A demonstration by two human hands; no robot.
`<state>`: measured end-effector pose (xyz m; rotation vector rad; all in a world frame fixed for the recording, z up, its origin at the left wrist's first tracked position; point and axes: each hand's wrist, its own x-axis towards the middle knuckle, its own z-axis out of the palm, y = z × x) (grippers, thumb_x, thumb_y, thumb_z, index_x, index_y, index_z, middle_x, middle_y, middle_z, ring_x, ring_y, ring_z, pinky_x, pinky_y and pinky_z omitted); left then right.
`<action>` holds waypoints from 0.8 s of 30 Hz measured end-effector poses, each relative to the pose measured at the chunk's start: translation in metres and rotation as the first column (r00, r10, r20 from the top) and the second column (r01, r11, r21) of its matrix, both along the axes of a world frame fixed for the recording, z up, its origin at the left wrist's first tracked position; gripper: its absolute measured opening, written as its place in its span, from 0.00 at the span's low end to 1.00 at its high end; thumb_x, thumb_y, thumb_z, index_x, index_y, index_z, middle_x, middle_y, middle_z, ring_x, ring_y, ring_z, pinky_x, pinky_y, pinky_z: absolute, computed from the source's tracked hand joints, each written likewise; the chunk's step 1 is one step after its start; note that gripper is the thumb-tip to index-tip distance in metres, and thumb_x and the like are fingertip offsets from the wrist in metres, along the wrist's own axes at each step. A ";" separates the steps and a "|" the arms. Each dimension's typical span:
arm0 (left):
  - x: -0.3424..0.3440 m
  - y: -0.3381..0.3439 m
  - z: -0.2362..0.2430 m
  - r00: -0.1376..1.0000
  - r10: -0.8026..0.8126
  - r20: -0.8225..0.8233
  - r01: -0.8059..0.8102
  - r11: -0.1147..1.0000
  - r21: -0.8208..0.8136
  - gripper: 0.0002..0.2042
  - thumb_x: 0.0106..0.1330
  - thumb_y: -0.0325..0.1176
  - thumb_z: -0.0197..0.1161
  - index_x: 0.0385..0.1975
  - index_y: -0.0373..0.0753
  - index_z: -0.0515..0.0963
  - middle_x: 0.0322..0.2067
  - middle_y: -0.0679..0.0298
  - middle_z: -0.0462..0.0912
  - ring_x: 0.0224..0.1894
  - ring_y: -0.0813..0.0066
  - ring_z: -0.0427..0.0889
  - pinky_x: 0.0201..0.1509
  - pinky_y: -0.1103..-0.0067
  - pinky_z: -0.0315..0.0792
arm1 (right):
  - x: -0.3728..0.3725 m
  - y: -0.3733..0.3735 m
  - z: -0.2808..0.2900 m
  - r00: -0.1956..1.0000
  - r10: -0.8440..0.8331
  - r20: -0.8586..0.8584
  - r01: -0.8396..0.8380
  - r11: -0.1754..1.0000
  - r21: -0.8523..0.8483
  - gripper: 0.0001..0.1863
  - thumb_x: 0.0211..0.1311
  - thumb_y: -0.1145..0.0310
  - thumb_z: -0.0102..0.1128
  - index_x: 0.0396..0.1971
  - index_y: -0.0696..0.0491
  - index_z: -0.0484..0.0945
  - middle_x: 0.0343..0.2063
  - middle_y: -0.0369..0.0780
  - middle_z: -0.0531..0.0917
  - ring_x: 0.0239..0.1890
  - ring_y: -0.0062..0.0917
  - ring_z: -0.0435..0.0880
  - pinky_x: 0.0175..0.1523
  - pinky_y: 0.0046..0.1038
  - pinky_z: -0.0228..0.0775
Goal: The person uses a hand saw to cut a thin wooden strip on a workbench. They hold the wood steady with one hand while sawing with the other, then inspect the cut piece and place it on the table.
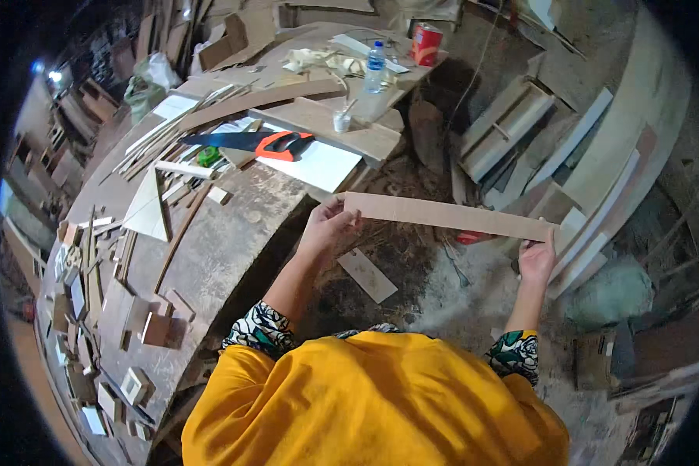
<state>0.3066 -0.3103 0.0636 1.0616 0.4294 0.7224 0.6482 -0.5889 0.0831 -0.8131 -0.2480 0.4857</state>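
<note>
The flat brown strip [450, 217] stretched right of the counter [237, 233], its counter-side end clamped in the left grip [330, 223], its far end in the right grip [537, 256].

The head view, a wide fisheye, looks down and forward over the yellow top [373, 396], nearest the lens, toward the left hand [328, 225] and right hand [537, 256], with the workbench [245, 213] at left.
</note>
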 end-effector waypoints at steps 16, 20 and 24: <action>-0.240 0.073 -0.063 0.512 0.607 -0.608 -0.225 0.777 0.587 0.23 0.51 0.32 0.69 0.50 0.40 0.74 0.34 0.59 0.82 0.35 0.70 0.82 0.37 0.76 0.74 | -0.130 0.336 -0.036 0.829 0.551 -0.095 -0.555 0.790 -0.260 0.09 0.61 0.65 0.59 0.38 0.50 0.72 0.30 0.35 0.77 0.31 0.23 0.76 0.31 0.24 0.73; -0.266 0.070 -0.068 0.197 0.799 -0.568 -0.012 0.581 0.814 0.17 0.55 0.35 0.63 0.46 0.43 0.77 0.27 0.51 0.79 0.30 0.56 0.81 0.34 0.69 0.74 | -0.168 0.377 -0.093 0.815 0.532 -0.228 -0.579 0.748 -0.325 0.09 0.59 0.66 0.60 0.37 0.50 0.72 0.29 0.35 0.77 0.28 0.22 0.75 0.32 0.24 0.74; -0.286 0.063 -0.089 0.196 0.882 -0.428 -0.001 0.436 0.900 0.11 0.56 0.33 0.61 0.39 0.43 0.80 0.27 0.51 0.78 0.29 0.53 0.80 0.35 0.68 0.74 | -0.181 0.402 -0.114 0.768 0.605 -0.210 -0.632 0.662 -0.403 0.10 0.59 0.66 0.60 0.37 0.52 0.72 0.29 0.37 0.77 0.28 0.24 0.76 0.31 0.26 0.75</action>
